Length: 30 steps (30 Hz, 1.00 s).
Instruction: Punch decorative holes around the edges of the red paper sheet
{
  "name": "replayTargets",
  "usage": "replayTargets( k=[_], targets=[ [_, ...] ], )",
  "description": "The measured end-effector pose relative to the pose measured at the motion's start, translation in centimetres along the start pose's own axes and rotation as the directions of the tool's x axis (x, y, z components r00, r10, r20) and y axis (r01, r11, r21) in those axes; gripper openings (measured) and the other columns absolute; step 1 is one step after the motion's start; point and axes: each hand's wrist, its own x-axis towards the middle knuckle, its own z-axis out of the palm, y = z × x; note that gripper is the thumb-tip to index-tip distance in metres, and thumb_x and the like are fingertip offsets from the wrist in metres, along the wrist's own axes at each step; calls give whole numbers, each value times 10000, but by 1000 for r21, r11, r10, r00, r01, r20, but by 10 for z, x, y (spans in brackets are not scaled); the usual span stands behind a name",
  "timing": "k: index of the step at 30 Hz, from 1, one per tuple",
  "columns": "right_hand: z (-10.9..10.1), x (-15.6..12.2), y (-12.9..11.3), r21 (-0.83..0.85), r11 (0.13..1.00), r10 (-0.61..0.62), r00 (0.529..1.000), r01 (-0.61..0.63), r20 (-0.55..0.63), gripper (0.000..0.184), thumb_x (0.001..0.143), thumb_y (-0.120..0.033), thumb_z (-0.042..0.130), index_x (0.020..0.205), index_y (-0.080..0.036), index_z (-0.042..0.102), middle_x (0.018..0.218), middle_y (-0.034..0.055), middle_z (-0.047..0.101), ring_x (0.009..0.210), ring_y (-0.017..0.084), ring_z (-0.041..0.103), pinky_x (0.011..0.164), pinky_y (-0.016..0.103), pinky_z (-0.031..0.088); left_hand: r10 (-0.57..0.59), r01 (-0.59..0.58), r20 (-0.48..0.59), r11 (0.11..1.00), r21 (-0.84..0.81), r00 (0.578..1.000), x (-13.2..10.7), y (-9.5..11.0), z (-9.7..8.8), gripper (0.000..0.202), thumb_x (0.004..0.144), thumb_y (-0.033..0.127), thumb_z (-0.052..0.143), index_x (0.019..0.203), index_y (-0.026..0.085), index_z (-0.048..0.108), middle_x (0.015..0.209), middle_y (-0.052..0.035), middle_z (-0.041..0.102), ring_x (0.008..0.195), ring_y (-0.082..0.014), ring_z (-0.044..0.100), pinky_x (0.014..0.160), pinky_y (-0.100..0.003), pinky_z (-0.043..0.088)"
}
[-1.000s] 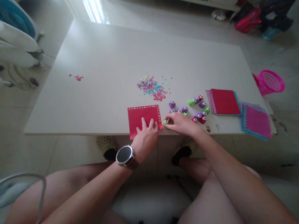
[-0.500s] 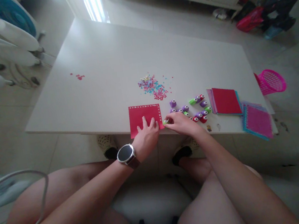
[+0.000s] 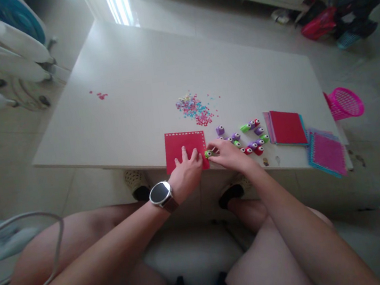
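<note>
A red paper sheet (image 3: 176, 145) lies at the table's near edge, with small punched holes along its far side and down its right side. Fingers spread, my left hand (image 3: 187, 170) presses flat on it. My right hand (image 3: 226, 155) grips a small green craft punch (image 3: 208, 154) at the sheet's right edge. Several more purple, green and red craft punches (image 3: 254, 145) stand just right of that hand. Beyond the sheet is a pile of tiny coloured paper cut-outs (image 3: 195, 108).
A stack of coloured paper (image 3: 288, 128) lies on the right of the white table (image 3: 130, 75), beside pink and blue punched sheets (image 3: 326, 153). A few red cut-outs (image 3: 101, 96) are at the left. A pink basket (image 3: 346, 102) stands past the right edge.
The green craft punch in my right hand has shifted slightly along the sheet's right edge, away from me. My left hand stays flat on the paper.
</note>
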Motion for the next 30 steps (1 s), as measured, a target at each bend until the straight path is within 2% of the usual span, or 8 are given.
replayTargets(
  k=[2,4,12,17,24,27,30],
  targets=[
    [-1,1,1,67,995,70,997,-71,15,58,973,-129,758,1027,-148,755,1075,102,789,938,206,727,857,288,537,-26,26,45,1000,11,999,0,2,-4,571,1055,148,429,1605,161,583,1706,-264,440,1642,-544,332,1059,-765,620],
    [-2,2,3,123,984,122,992,-127,42,45,1018,-176,732,1027,-148,766,1074,99,801,936,201,737,851,285,541,-20,21,65,1000,-3,998,0,2,-7,568,1053,132,420,1592,157,599,1714,-264,431,1659,-541,300,1072,-778,606],
    [0,8,7,183,963,193,980,-199,50,36,995,-174,776,974,-150,794,1004,81,819,910,197,741,821,271,529,22,-21,66,1000,-16,998,-1,0,-8,597,1024,86,407,1578,155,617,1730,-245,436,1667,-501,312,1143,-772,564],
    [1,8,4,185,961,202,979,-205,34,33,983,-176,795,967,-150,805,1009,79,825,864,184,729,788,266,525,4,-3,51,1000,-15,999,-2,1,-7,648,1014,89,412,1643,170,547,1739,-240,436,1662,-509,331,1118,-755,594],
    [3,11,5,173,969,176,984,-175,8,35,972,-160,803,947,-142,818,999,96,832,918,200,759,797,261,541,-13,17,79,998,-52,997,-2,1,-12,709,1003,55,394,1701,163,451,1779,-243,378,1668,-544,291,1127,-762,578],
    [2,14,5,165,966,201,979,-202,23,57,966,-115,774,951,-138,824,991,101,836,916,202,770,800,257,553,-6,11,84,998,-57,996,-2,-1,-9,752,1004,54,394,1740,204,373,1788,-231,364,1673,-538,285,1137,-771,564],
    [0,18,4,138,961,234,971,-238,45,101,930,-61,764,942,-137,830,979,105,837,914,204,776,810,253,560,13,-10,47,998,-68,999,-2,-3,-5,811,994,58,418,1767,274,300,1771,-209,391,1680,-497,304,1152,-751,564]
  ],
)
